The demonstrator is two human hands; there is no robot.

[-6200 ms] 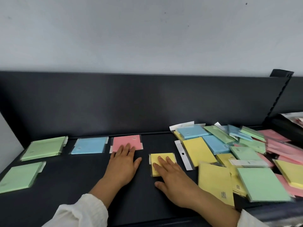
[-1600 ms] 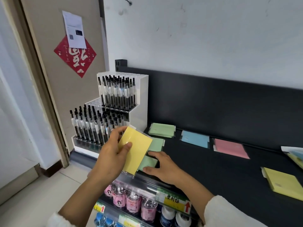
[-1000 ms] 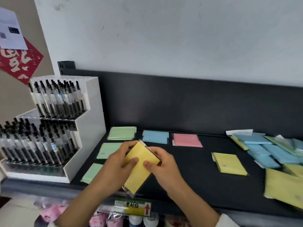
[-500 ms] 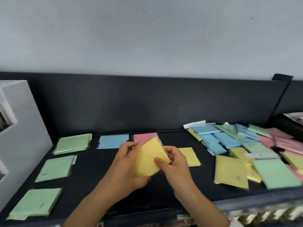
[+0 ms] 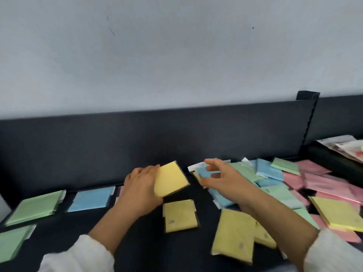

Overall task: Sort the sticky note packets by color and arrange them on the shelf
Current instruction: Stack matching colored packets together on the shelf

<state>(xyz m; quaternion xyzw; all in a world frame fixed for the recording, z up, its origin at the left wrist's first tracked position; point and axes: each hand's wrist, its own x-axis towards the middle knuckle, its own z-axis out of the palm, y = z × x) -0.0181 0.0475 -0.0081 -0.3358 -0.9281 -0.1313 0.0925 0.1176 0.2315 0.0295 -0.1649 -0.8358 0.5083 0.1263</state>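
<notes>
Green (image 5: 33, 207), blue (image 5: 90, 199) and one yellow packet (image 5: 179, 214) lie sorted at left. The left hand (image 5: 140, 191) grips another yellow packet (image 5: 170, 180) above it. The right hand (image 5: 222, 181), fingers spread, reaches over the unsorted heap (image 5: 284, 185), where most work remains.

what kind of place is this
Probably a shop's stationery section: a black display shelf with a slotted upright, heaped with plastic-wrapped sticky note packets, and more packaged goods on the next shelf.

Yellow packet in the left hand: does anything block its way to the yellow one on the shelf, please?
Nothing visible does; only bare shelf lies between the held yellow packet and the lying yellow packet.
</notes>
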